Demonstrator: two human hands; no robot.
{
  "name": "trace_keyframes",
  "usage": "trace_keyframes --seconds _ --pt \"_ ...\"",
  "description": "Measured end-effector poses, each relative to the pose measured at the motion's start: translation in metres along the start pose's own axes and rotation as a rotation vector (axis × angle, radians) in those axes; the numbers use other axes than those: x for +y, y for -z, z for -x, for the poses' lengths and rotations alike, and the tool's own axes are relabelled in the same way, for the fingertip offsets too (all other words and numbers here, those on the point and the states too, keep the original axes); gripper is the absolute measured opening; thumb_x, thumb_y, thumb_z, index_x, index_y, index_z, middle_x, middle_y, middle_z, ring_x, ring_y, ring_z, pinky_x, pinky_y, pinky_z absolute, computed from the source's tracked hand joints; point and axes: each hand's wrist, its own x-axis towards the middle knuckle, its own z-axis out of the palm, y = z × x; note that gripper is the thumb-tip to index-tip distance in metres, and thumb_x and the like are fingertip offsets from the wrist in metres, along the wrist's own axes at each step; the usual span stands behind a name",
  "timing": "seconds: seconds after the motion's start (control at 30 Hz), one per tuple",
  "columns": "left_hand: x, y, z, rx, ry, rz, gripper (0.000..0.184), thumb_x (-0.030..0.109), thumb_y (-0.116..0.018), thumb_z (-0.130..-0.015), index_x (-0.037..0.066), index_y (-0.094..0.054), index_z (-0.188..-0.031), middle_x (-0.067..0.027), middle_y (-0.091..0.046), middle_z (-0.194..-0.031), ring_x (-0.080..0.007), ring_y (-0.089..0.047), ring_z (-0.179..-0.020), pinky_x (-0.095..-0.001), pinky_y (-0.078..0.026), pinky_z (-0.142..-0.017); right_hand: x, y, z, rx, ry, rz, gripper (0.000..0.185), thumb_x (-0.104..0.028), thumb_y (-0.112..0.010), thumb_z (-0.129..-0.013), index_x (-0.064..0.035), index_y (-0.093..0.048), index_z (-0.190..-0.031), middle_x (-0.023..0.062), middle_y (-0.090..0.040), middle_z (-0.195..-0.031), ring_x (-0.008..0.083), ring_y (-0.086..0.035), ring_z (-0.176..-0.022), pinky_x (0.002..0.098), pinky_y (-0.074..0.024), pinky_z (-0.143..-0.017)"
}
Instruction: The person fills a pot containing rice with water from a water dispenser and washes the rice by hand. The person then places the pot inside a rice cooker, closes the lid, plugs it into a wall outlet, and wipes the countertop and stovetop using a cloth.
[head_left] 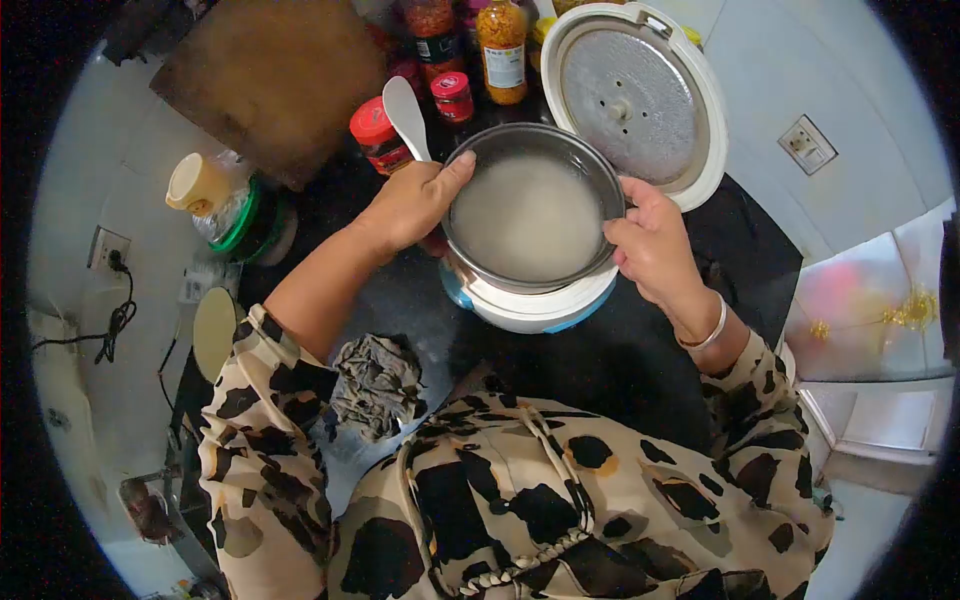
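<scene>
Both my hands hold a dark inner pot [530, 135] by its rim, over the white and blue rice cooker [540, 308]. Cloudy whitish water [530, 215] fills much of the pot; whether rice lies under it I cannot make out. My left hand [415, 202] grips the left rim, thumb on top. On the opposite side, my right hand [655, 242] pinches the edge. Behind the pot stands the cooker's raised lid [630, 90], its metal inner face towards me. A white rice paddle [403, 110] sticks up just beyond my left hand.
Red-lidded jars [375, 130] and a bottle of yellow contents [502, 55] stand at the back. A brown board [270, 85] leans at the back left. A crumpled grey cloth [375, 385] lies near my left forearm on the dark counter [560, 365]. A wall socket [808, 145] is at right.
</scene>
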Motion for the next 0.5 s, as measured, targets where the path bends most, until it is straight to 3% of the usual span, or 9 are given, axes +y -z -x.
trace_keyframes --seconds 0.13,0.2,0.33,0.4,0.5 --pt "0.002 0.0 -0.004 -0.038 0.084 -0.021 0.044 0.033 -0.055 -0.084 -0.01 -0.061 -0.087 -0.018 -0.064 -0.078 -0.026 -0.065 -0.059 -0.0331 -0.055 -0.049 0.007 0.001 -0.002 0.018 -0.02 0.015 0.044 0.003 -0.051 -0.073 0.0071 -0.052 -0.117 0.0039 -0.058 -0.063 0.0073 -0.049 -0.046 0.0224 -0.0395 -0.041" --pt "-0.001 -0.001 -0.009 -0.057 0.072 -0.159 0.033 0.023 -0.059 -0.074 -0.009 -0.062 -0.083 -0.0177 -0.064 -0.072 -0.025 -0.066 -0.06 -0.0337 -0.054 -0.047 0.012 0.003 -0.004 0.002 -0.035 0.067 0.044 0.004 -0.05 -0.073 0.0069 -0.051 -0.117 0.0053 -0.059 -0.066 0.0075 -0.05 -0.046 0.0226 -0.0399 -0.041" --pt "0.006 0.004 -0.015 -0.088 0.074 -0.357 0.033 0.022 -0.06 -0.071 -0.009 -0.063 -0.081 -0.0198 -0.064 -0.071 -0.0268 -0.067 -0.063 -0.0365 -0.054 -0.053 0.008 -0.003 -0.001 0.02 -0.075 0.039 0.045 0.005 -0.049 -0.073 0.0069 -0.05 -0.118 0.007 -0.06 -0.071 0.0082 -0.05 -0.046 0.0234 -0.0407 -0.041" --pt "0.001 0.003 -0.018 -0.092 0.036 -0.589 0.034 0.024 -0.059 -0.073 -0.009 -0.064 -0.081 -0.022 -0.064 -0.072 -0.0302 -0.067 -0.069 -0.0395 -0.053 -0.065 0.01 -0.005 0.0 0.016 -0.022 0.095 0.046 0.006 -0.049 -0.073 0.0069 -0.048 -0.118 0.0084 -0.061 -0.074 0.0093 -0.052 -0.047 0.024 -0.0416 -0.042" --pt "-0.01 0.002 -0.022 -0.07 -0.11 -0.734 0.035 0.028 -0.06 -0.08 -0.006 -0.062 -0.076 -0.0192 -0.061 -0.063 -0.0267 -0.064 -0.056 -0.0384 -0.052 -0.058 0.006 -0.001 -0.002 -0.021 -0.039 0.17 0.044 0.006 -0.05 -0.073 0.007 -0.049 -0.117 0.0092 -0.061 -0.074 0.0103 -0.052 -0.047 0.0244 -0.0422 -0.042"
